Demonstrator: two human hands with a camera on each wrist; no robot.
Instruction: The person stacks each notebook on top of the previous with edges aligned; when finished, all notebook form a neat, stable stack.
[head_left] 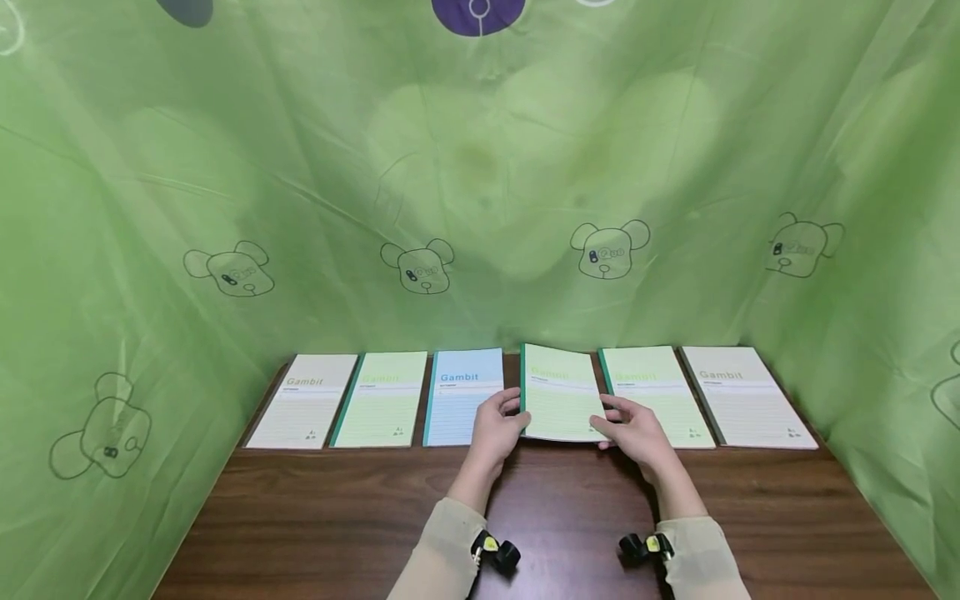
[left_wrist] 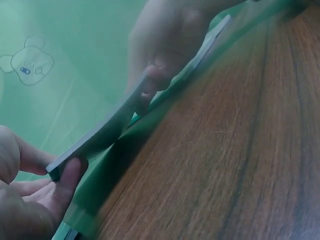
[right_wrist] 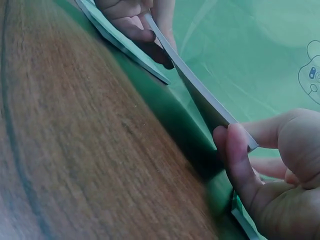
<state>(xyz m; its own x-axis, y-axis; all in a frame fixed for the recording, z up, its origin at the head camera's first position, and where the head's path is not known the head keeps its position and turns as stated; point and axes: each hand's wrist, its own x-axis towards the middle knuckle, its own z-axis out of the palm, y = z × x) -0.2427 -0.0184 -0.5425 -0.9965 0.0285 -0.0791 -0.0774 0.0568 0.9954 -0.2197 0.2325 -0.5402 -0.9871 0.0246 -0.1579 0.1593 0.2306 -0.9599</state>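
Observation:
Between both hands, a pale green notebook [head_left: 558, 404] with a dark green spine is gripped at its two sides. My left hand [head_left: 497, 427] pinches the spine side near the lower corner, and my right hand [head_left: 633, 429] pinches the opposite side. In the left wrist view the notebook [left_wrist: 100, 131] is off the table and slightly bent, with the left thumb on its near face. The right wrist view shows its free edge held by the right hand [right_wrist: 280, 172]. Left of it lies a blue notebook [head_left: 463, 408]; right of it, another pale green notebook [head_left: 651, 398].
Farther left lie a pale green notebook [head_left: 381, 408] and a whitish one [head_left: 303, 408]. A whitish notebook [head_left: 742, 404] ends the row at the right. The row runs along the back of a brown wooden table [head_left: 322, 517]. Green cloth [head_left: 495, 192] with bear outlines surrounds the table.

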